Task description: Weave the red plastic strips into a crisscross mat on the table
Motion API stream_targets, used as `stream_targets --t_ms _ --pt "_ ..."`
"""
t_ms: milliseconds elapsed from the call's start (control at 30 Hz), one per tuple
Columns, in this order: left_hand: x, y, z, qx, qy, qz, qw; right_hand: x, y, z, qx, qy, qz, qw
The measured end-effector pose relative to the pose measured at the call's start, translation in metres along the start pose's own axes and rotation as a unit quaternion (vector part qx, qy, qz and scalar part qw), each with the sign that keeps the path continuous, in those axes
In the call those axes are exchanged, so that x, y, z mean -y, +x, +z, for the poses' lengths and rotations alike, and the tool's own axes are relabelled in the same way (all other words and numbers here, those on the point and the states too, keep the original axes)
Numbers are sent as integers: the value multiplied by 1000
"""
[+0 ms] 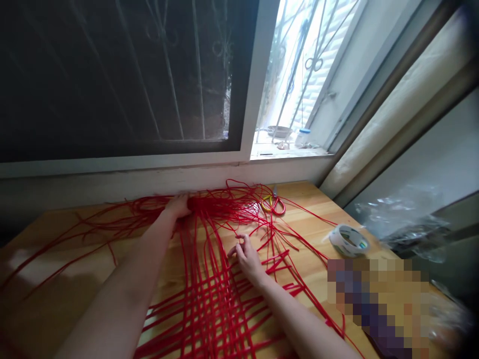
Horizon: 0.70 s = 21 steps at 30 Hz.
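Note:
A loose lattice of red cords (209,304), crossing over and under each other, lies on the wooden table. At its far end the cords run up into a thick red bundle (217,207), with loose ends spreading left and right. My left hand (179,205) reaches to the left side of this bundle and appears closed around cords there; its fingertips are partly hidden. Over the upper right part of the lattice is my right hand (245,257), fingers bent and apart, near a few thin strands. I cannot make out anything held in it.
Scissors (275,204) with red and yellow handles lie by the bundle's right end. A roll of tape (348,241) sits near the table's right edge, beside crumpled clear plastic (411,224). A window with bars (299,65) rises behind the table. A blurred patch covers the lower right.

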<state>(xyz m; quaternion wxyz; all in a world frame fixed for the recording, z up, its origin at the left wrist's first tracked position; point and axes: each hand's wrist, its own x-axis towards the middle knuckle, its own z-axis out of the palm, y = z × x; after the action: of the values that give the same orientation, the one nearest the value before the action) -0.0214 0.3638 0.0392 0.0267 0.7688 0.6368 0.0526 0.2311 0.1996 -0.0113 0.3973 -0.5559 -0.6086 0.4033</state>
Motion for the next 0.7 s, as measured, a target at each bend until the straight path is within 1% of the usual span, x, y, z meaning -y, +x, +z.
stream_targets --t_ms 100,167,233,267,333,367,433,467,500,533,567,600,633,700 --pt "10 0 -3 19 17 -28 999 2 0 0 -2 -6 1 1000" --pt "13 -1 -7 11 27 -51 998 4 0 0 -4 -10 2 1000" --pt "11 -1 -17 -22 34 -70 997 4 0 1 -5 -19 7 1000" --pt "8 0 -24 -47 36 -77 995 4 0 2 -3 -24 10 1000" --pt "-3 7 -45 -107 36 -86 990 4 1 4 2 -37 15 999" --pt "-11 11 -58 -138 34 -91 986 4 1 5 4 -44 15 999" --pt "-37 21 -86 -219 23 -88 971 3 2 7 0 -61 10 998" --pt "-53 26 -101 -253 17 -71 965 3 2 7 -4 -70 7 998" --pt "-71 30 -114 -308 -10 -30 951 3 2 8 -7 -75 5 997" --pt "-91 33 -126 -351 -30 22 936 3 2 8 -7 -76 3 997" --pt "-112 35 -136 -377 -40 69 923 3 2 8 -3 -72 3 997" --pt "-133 36 -144 -385 -43 116 915 3 2 8 3 -64 5 998" --pt "-153 37 -148 -377 -36 175 909 4 2 8 10 -56 8 998" --pt "-190 37 -148 -357 -20 264 895 4 1 8 19 -50 12 998"
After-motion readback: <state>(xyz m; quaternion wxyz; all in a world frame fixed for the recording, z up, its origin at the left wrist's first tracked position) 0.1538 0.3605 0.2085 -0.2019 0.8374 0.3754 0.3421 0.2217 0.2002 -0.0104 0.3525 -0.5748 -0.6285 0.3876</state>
